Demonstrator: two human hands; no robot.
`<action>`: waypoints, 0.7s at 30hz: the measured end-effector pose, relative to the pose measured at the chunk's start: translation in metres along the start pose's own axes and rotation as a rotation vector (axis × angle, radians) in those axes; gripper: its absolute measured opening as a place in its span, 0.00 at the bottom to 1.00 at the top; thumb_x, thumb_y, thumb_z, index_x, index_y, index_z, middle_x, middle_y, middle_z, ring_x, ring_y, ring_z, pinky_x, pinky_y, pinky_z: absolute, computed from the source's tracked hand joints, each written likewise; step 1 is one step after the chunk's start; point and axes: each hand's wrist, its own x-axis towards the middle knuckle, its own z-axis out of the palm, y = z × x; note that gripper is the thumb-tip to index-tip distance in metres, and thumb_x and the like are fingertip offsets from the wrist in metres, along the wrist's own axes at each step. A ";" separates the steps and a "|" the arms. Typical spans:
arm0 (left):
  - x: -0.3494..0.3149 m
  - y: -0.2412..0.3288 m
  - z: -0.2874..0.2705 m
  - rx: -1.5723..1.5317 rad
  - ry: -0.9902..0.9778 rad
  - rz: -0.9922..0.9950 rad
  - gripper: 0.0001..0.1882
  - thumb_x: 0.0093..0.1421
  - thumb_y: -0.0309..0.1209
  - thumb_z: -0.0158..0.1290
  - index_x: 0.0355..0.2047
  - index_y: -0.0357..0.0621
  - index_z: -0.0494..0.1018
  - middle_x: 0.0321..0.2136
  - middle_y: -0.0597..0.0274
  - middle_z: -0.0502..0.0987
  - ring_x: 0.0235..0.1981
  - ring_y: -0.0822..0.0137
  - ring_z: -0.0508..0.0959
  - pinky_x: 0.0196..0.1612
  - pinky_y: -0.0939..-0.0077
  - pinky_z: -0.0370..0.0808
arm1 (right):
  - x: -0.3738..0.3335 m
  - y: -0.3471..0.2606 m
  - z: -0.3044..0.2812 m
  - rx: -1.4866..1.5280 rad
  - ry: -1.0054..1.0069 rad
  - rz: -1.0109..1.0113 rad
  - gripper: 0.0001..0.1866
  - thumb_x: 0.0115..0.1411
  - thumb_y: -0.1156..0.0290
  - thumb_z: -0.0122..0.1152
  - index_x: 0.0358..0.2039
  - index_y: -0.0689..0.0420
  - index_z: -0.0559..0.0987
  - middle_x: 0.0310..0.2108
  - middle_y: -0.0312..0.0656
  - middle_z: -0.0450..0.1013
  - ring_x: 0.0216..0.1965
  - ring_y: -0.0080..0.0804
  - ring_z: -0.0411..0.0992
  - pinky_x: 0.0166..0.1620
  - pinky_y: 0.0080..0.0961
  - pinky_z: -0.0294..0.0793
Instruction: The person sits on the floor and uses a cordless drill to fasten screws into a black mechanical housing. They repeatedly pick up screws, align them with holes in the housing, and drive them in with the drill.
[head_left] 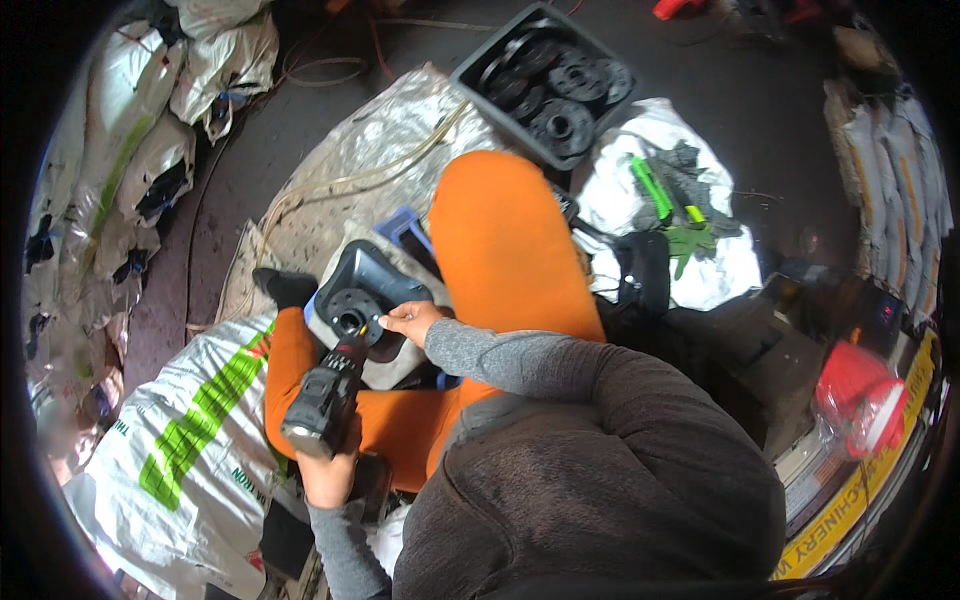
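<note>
My left hand point(330, 472) is wrapped round the grip of a black cordless drill point(322, 398), whose nose points away from me. The drill's tip meets a black round plastic part with a central hole point(352, 308), in front of my lap. At the right edge of that part, my right hand point(412, 321) is closed in a pinch. What its fingertips hold is too small to make out. A dark curved tray-like piece point(375, 268) lies just beyond the round part, above a pale block point(397, 372) between my legs.
A grey crate point(468, 82) of black round parts stands at the far side. Right of my orange-clad knee, a white sack point(735, 262) bears gloves point(690, 240) and a bright green tool point(651, 188). Filled sacks point(190, 450) line the left; a hose point(400, 160) crosses the sheeting.
</note>
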 end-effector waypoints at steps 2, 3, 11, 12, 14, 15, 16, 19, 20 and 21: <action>-0.017 0.000 0.001 -0.023 0.046 0.146 0.17 0.50 0.23 0.58 0.42 0.38 0.74 0.40 0.56 0.77 0.40 0.60 0.77 0.47 0.67 0.72 | -0.002 -0.002 -0.018 0.358 -0.082 0.237 0.19 0.57 0.54 0.62 0.39 0.58 0.79 0.24 0.35 0.74 0.28 0.27 0.73 0.35 0.26 0.75; -0.023 -0.001 0.003 -0.016 0.039 0.168 0.17 0.50 0.24 0.59 0.42 0.39 0.74 0.39 0.56 0.77 0.39 0.60 0.77 0.46 0.67 0.72 | -0.002 -0.005 -0.024 0.577 -0.150 0.208 0.18 0.59 0.55 0.60 0.39 0.58 0.79 0.23 0.34 0.72 0.27 0.26 0.73 0.34 0.26 0.76; -0.056 -0.020 0.035 -0.050 0.020 0.264 0.16 0.48 0.26 0.60 0.39 0.39 0.75 0.35 0.56 0.77 0.36 0.58 0.78 0.42 0.65 0.73 | -0.016 -0.015 -0.028 1.195 -0.454 0.185 0.15 0.66 0.63 0.46 0.39 0.63 0.74 0.20 0.37 0.70 0.24 0.30 0.72 0.38 0.38 0.81; -0.058 -0.021 0.037 -0.029 0.033 0.270 0.15 0.48 0.25 0.60 0.39 0.39 0.75 0.35 0.56 0.77 0.36 0.58 0.78 0.41 0.65 0.73 | -0.015 -0.015 -0.027 1.189 -0.463 0.177 0.15 0.66 0.63 0.47 0.41 0.63 0.71 0.20 0.38 0.69 0.24 0.30 0.72 0.40 0.37 0.81; -0.061 -0.023 0.037 -0.040 0.023 0.242 0.15 0.49 0.25 0.59 0.39 0.39 0.75 0.35 0.56 0.78 0.36 0.58 0.78 0.40 0.66 0.74 | -0.015 -0.013 -0.026 1.175 -0.480 0.170 0.15 0.66 0.64 0.46 0.40 0.63 0.72 0.21 0.39 0.71 0.26 0.32 0.74 0.41 0.40 0.80; -0.061 -0.023 0.036 -0.086 -0.005 0.186 0.15 0.49 0.25 0.59 0.39 0.39 0.75 0.34 0.56 0.78 0.35 0.59 0.78 0.40 0.67 0.74 | -0.015 -0.012 -0.026 1.204 -0.561 0.132 0.15 0.66 0.64 0.46 0.40 0.63 0.73 0.22 0.39 0.72 0.27 0.33 0.74 0.42 0.41 0.80; -0.062 -0.023 0.036 -0.113 -0.016 0.142 0.15 0.49 0.25 0.59 0.39 0.39 0.75 0.34 0.57 0.78 0.35 0.59 0.78 0.40 0.67 0.74 | -0.015 -0.012 -0.026 1.188 -0.501 0.145 0.15 0.66 0.64 0.45 0.40 0.63 0.74 0.24 0.40 0.73 0.29 0.34 0.75 0.42 0.42 0.80; -0.063 -0.022 0.035 -0.020 0.076 0.324 0.13 0.49 0.24 0.59 0.37 0.39 0.75 0.32 0.58 0.78 0.34 0.61 0.78 0.39 0.68 0.74 | -0.019 -0.012 -0.024 1.221 -0.575 0.145 0.17 0.66 0.63 0.43 0.41 0.63 0.75 0.28 0.42 0.75 0.34 0.37 0.76 0.46 0.46 0.78; -0.063 -0.022 0.035 -0.036 0.078 0.339 0.13 0.49 0.24 0.59 0.37 0.39 0.75 0.31 0.60 0.78 0.30 0.65 0.77 0.34 0.72 0.73 | -0.020 -0.012 -0.024 1.230 -0.604 0.132 0.17 0.67 0.63 0.43 0.41 0.63 0.74 0.30 0.43 0.75 0.35 0.38 0.76 0.47 0.47 0.77; -0.065 -0.022 0.035 -0.034 0.089 0.379 0.13 0.50 0.23 0.60 0.37 0.39 0.75 0.30 0.62 0.77 0.26 0.70 0.76 0.30 0.75 0.73 | -0.022 -0.012 -0.023 1.225 -0.582 0.162 0.17 0.67 0.63 0.42 0.42 0.63 0.74 0.31 0.44 0.75 0.36 0.38 0.76 0.47 0.47 0.77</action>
